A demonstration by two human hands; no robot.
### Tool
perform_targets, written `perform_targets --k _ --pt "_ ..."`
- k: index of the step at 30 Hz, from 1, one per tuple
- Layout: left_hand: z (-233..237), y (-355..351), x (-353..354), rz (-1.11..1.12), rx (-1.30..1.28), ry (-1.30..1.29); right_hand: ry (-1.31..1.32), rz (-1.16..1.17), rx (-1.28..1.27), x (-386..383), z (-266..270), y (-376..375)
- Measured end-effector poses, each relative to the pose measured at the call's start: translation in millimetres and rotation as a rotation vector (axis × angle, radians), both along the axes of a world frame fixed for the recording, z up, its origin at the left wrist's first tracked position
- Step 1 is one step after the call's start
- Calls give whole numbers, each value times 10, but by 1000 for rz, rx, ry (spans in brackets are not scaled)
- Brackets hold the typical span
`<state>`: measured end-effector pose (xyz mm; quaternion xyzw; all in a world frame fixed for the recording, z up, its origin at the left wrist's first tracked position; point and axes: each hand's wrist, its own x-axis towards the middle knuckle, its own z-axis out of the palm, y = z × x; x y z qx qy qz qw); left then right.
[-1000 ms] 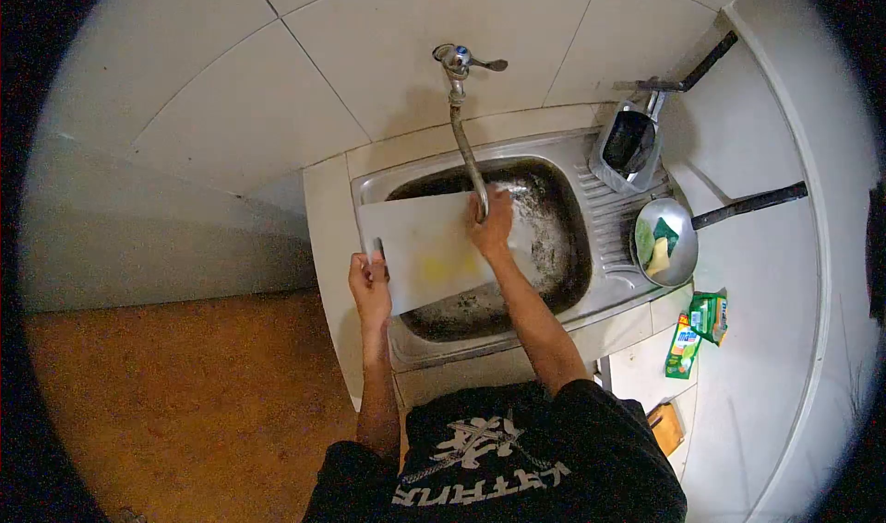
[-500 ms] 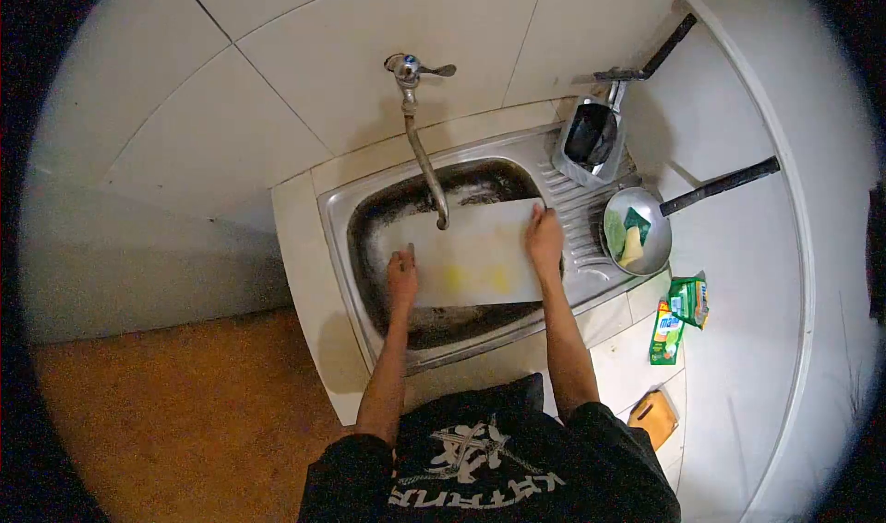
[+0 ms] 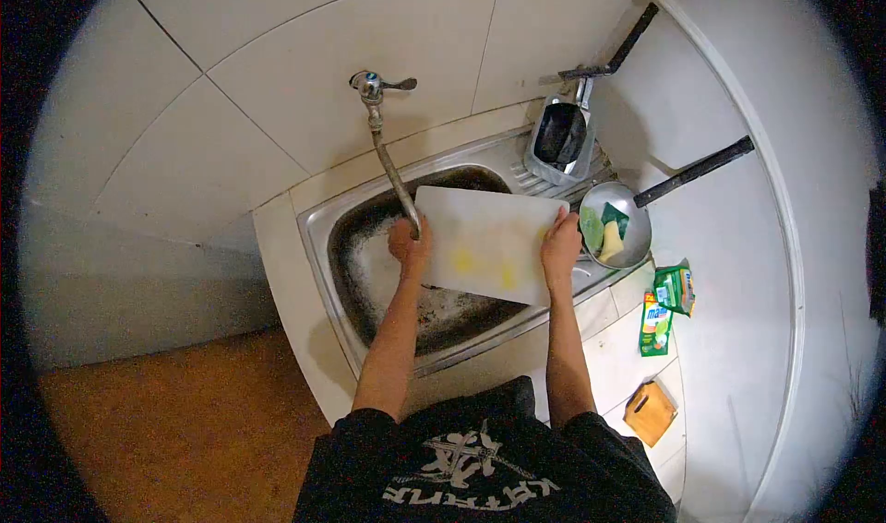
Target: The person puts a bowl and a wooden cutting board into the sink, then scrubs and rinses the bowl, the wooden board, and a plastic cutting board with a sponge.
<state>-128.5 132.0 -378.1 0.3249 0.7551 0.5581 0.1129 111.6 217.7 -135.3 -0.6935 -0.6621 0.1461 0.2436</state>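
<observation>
A whitish cutting board [image 3: 489, 232] with yellow stains is held over the right part of the steel sink [image 3: 365, 306]. My right hand [image 3: 560, 244] grips its right edge, thumb on top and the other fingers partly hidden. At the opposite edge, my left hand [image 3: 407, 244] is closed on the board beneath the end of the tap spout [image 3: 397, 184]. Its fingers are curled and partly out of sight. I cannot make out running water.
On the right of the drainboard stands a pan [image 3: 637, 242] holding a sponge and cloth-like pieces. Behind it is a clear plastic container [image 3: 532, 159] with dark items. Green packets [image 3: 656, 325] and a small wooden board [image 3: 651, 412] lie on the tiled counter [image 3: 604, 352].
The cutting board has shifted right within the view and tilted, its right edge now near the pan. My left hand has come up beside the spout end. The view has turned slightly.
</observation>
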Motion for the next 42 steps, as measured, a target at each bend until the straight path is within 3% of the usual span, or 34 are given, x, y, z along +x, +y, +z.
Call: perform_targets --k 2,3,5,6,8,9,11,12,14,16,17,19,21,23,25,27,28,31,33,34,37,40,42 --pt "1050 -93 109 307 -407 579 52 -9 7 16 -192 13" --pt "1230 -133 56 310 -409 583 25 23 -11 35 -335 25" --pt "1466 -222 -104 -163 -861 8 3 61 -30 31 -529 12" --pt "1578 -301 -154 -157 -864 10 16 106 -36 17 -596 -13" --pt "1749 -535 -193 -285 -689 -373 29 157 -45 1 -742 -39" --pt "1847 -646 -193 -282 -689 -371 82 181 -122 1 -819 -31" --pt "1974 -913 -155 -342 -430 -740 135 210 -202 -7 -993 -63" --pt "1937 -1036 -142 -340 -429 -738 174 283 -181 -9 -1079 -98" --pt "1829 -1250 -89 -236 -183 -955 212 355 -156 -43 -1044 -136" --pt "1891 -1368 -22 -205 -169 -917 244 339 -415 -148 -795 -181" --pt "1925 -1415 14 -173 -156 -882 245 334 -413 -116 -917 -159" --pt "2054 -1490 90 -153 -166 -928 207 545 -262 -94 -936 -160" --pt "1970 -1567 110 -139 -178 -974 128 558 -335 25 -739 -64" --pt "1670 -1665 53 -163 40 -1013 323 552 -22 125 -506 22" --pt "1992 -1595 208 -100 65 -956 204 327 216 407 -404 213" --pt "2155 -1532 265 -46 29 -614 -36 180 340 733 -316 424" --pt "2128 -1517 221 -34 -64 -624 -41 173 342 921 -338 499" --pt "2143 -1506 207 1 -40 -674 -122 107 268 1346 -565 690" --pt "2194 -1481 297 55 22 -605 -113 175 61 1486 -635 786" --pt "2206 -1469 310 43 22 -544 -252 295 -100 1542 -629 855" --pt "2344 -1448 356 27 -32 -475 -407 490 -125 1477 -573 802" --pt "2176 -1470 334 15 -57 -500 -455 329 -226 1320 -442 715" --pt "2107 -1478 318 2 -33 -533 -513 345 -182 1310 -516 777"
